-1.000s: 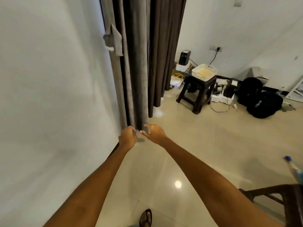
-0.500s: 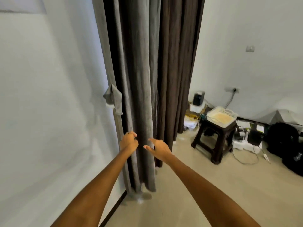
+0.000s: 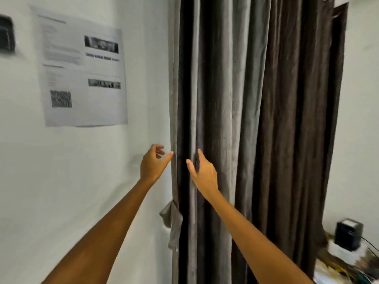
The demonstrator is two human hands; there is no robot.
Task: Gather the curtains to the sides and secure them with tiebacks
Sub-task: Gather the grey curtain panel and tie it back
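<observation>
Your grey curtain point(image 3: 215, 99) hangs in long upright folds against the edge of the white wall point(image 3: 71, 171), gathered into a narrow bunch, with a darker brown curtain point(image 3: 297, 99) hanging just beside it on the right. Low on the grey curtain's left edge, a grey fabric tieback point(image 3: 172, 220) dangles loose against the wall, below your two hands. Your left hand point(image 3: 152, 162) is raised at the curtain's left edge, fingers spread and relaxed, thumb tip touching or just short of the outer fold; it grips nothing. Your right hand point(image 3: 203, 173) is a little to the right, fingers straight and reaching into the folds, the forefinger lying against the cloth, nothing pinched. The two hands are apart, with one dark fold between them. On the wall to the left a printed paper sheet point(image 3: 82, 72) is stuck up, its text blurred. At the lower right a small black box point(image 3: 348, 232) stands on the floor among cables.
</observation>
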